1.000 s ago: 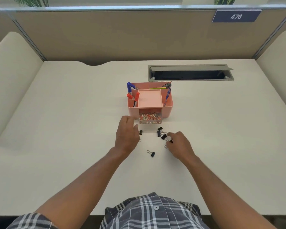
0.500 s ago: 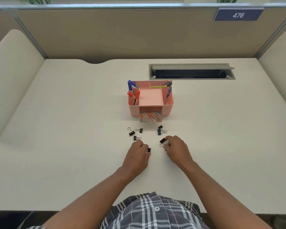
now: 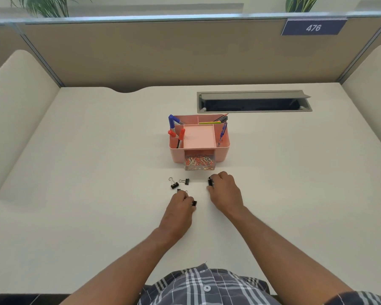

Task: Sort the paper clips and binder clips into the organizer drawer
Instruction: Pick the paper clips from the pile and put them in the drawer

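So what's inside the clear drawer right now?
The drawer holds a heap of orange and silver paper clips. No binder clips show in it, though the organizer covers its back part.

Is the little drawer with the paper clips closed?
No, the clear drawer is pulled out from the pink organizer, with colorful paper clips showing inside.

We see open bench (image 3: 97, 172) to the left and right of the pink organizer (image 3: 221, 150). Its clear drawer (image 3: 199, 164) juts out toward us, open on top. Between the drawer and our hands lie three loose binder clips (image 3: 174, 185), left of centre; the strip straight before the drawer is bare. Pens (image 3: 180, 135) stick up from the organizer's left side, and the cable hatch (image 3: 253, 102) stands behind it.
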The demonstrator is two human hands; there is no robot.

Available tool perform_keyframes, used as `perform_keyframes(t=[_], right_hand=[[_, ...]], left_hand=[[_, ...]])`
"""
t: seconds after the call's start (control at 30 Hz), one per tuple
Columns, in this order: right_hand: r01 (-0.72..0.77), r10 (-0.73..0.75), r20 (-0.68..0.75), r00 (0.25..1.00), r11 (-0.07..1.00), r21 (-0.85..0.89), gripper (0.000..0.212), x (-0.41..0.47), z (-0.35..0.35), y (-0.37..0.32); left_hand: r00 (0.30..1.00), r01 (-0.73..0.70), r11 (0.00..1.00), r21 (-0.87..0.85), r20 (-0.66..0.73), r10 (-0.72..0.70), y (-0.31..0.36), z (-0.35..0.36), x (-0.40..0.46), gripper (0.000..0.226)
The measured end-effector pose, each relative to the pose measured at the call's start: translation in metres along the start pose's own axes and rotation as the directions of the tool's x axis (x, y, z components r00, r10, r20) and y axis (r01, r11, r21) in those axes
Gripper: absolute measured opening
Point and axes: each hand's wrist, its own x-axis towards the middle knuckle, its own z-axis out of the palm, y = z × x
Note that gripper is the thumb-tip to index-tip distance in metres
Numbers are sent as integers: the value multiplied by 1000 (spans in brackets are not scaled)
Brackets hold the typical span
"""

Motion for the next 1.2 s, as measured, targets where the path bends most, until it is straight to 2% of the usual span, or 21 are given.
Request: perform_keyframes(t=[0.2,0.3,0.43,0.5,0.57,0.67,0.77,0.87,0.97,1.07,1.2], right_hand=[[34,-35,-46,998,999,-18,26,-4,-3,2],[173,-172,-100,980,985,-3,26,-6,-5,1],[321,-318,45,947,941,-111,29,-17,3,-1],[348,-344,65,937,933,-92,28,-21,7,2],[319,-319,-12,948,947,31,24,-24,6,6],[109,-81,-164,983,979,172,27,-22,-5,21],[-71,99,-157,983,982,173,31,-23,-14,39],[-91,100,-60,993,987,135,29,-34,-9,42],[-60,63,-14,998,987,151,25,-50,1,36],[-36,36,5,999,983,181,27,-59,10,28],[-77,82,-6,997,965,252,31,-53,7,24]], left_hand=[[1000,2,1000,-8,-19,-2,-1,2,1,12],[999,-2,1000,-12,-38,1,0,2,0,9],[999,-9,1000,-15,-45,8,1,2,0,9],[999,-3,999,-35,-44,1,1,1,-1,11],[998,19,997,-71,-53,-23,1,-4,-3,14],[988,46,996,-78,-142,-57,-6,-15,-4,17],[971,119,991,-59,-201,-128,-20,-26,-1,27],[973,159,987,-12,-166,-158,-30,-30,2,33],[978,158,987,-6,-139,-157,-32,-28,0,24],[980,145,989,-12,-133,-146,-30,-23,-6,17],[983,130,991,-30,-126,-133,-28,-19,-10,28]])
